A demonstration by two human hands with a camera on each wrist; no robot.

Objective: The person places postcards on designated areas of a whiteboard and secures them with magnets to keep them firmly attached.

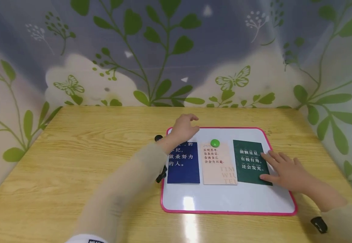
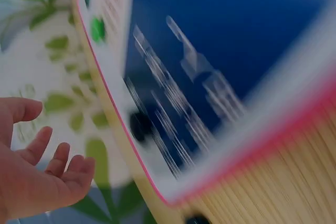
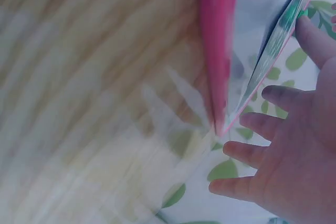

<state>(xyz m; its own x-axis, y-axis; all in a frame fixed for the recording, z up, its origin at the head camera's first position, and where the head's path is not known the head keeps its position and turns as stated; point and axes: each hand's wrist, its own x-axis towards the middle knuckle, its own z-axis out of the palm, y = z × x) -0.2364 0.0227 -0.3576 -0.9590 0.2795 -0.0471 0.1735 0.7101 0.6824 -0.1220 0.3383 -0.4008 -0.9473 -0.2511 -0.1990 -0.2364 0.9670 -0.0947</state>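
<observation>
My left hand [image 1: 184, 129] hovers over the upper left of a pink-rimmed whiteboard [image 1: 206, 199], its fingers loosely bent around nothing. Under that wrist lies a dark blue card [image 1: 183, 173] with white writing. The left wrist view shows a round black magnet [image 2: 140, 126] at this card's top edge. A green magnet [image 1: 215, 143] sits on the top of the pale pink card [image 1: 215, 170] in the middle. My right hand [image 1: 292, 172] is spread at the board's right side, with thumb and fingertip at the right edge of the dark green card [image 1: 250, 158].
The board lies on a wooden table [image 1: 81, 158]. Just outside its upper left corner is a round black piece [image 1: 158, 138]. Behind the table hangs a cloth [image 1: 133, 67] printed with leaves and butterflies. Dark straps show by both sleeves.
</observation>
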